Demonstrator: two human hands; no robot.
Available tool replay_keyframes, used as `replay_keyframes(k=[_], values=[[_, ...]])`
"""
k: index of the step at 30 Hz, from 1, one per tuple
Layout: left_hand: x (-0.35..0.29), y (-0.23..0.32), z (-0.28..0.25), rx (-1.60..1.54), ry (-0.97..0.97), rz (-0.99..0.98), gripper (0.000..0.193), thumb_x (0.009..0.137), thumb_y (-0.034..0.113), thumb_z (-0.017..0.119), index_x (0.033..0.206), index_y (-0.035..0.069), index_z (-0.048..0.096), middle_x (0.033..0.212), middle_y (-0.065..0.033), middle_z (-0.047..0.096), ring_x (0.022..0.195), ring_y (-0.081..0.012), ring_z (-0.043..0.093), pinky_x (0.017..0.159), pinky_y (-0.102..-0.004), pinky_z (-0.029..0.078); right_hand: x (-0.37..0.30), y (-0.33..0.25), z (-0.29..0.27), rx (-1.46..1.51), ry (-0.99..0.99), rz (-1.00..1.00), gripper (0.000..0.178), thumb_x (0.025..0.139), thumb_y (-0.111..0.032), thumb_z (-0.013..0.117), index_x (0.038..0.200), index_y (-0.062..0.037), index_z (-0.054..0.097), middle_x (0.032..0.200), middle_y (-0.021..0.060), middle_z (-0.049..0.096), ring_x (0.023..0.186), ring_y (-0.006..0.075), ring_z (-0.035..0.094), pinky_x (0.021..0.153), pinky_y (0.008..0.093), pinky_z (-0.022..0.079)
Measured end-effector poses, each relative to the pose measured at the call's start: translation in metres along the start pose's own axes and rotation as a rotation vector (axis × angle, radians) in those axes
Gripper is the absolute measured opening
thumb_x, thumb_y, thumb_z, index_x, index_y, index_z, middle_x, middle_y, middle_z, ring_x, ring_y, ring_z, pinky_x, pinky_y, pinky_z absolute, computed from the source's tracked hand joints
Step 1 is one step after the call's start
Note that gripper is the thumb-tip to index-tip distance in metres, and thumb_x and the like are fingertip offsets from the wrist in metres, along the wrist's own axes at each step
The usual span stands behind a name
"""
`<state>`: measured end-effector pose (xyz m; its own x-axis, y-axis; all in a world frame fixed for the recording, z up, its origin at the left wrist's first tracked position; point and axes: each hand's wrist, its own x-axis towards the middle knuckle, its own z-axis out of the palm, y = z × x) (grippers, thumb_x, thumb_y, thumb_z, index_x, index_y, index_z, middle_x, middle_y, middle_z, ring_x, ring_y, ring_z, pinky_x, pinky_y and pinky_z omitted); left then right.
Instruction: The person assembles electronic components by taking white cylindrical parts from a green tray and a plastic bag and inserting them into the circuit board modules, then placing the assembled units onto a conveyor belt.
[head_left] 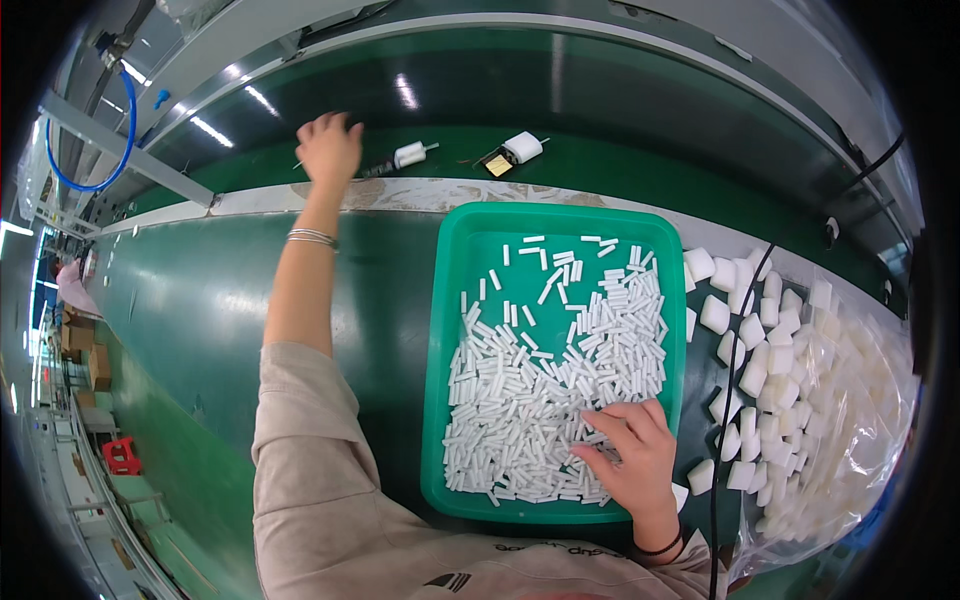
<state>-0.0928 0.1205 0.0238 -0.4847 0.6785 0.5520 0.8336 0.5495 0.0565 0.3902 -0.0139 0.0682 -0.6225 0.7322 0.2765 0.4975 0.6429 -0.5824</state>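
Observation:
My left hand (330,148) is stretched out over the green belt (570,165) at the far side, its fingers loosely spread and bent. A thin pale tip shows beside it; whatever lies beneath the hand is hidden. Low over a green tray (433,400), my right hand (637,455) has its thumb and forefinger apart, close to a heap of small white tubes (520,420). To the right of my left hand, a white block with a thin stem and a dark part (410,155) lies on the belt. Farther right is a similar white block (522,148), with a yellow-faced dark piece beside it.
Many white foam-like blocks (755,365) lie right of the tray, some inside a clear plastic bag (850,420). A black cable (730,400) hangs across them. A pale ledge (400,195) separates the table from the belt. A blue hose (130,130) loops at far left.

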Motion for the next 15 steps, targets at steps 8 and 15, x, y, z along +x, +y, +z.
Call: replay_keyframes(k=[8,15], values=[[0.006,-0.057,-0.002,0.054,-0.404,-0.132,0.052,0.074,0.044,0.058,0.114,0.011,0.050,0.113,-0.0063,0.054,0.103,-0.0276,0.049,0.080,-0.0374,0.042,0.001,0.001,-0.001,-0.002,-0.063,0.000,0.040,0.056,-0.025,0.072,0.091,-0.0089,0.061,0.083,0.0043,0.051,0.069,0.0216,0.047,0.059,0.0292,0.041],[-0.022,0.081,-0.058,-1.266,-0.714,-0.161,0.038,0.082,0.034,0.050,0.104,0.003,0.046,0.097,-0.0096,0.061,0.068,-0.0173,0.061,0.056,-0.0256,0.044,0.003,0.006,-0.002,0.065,0.005,0.015,0.029,0.059,-0.014,0.072,0.085,-0.0080,0.062,0.080,0.0039,0.055,0.068,0.0221,0.049,0.058,0.0297,0.041]])
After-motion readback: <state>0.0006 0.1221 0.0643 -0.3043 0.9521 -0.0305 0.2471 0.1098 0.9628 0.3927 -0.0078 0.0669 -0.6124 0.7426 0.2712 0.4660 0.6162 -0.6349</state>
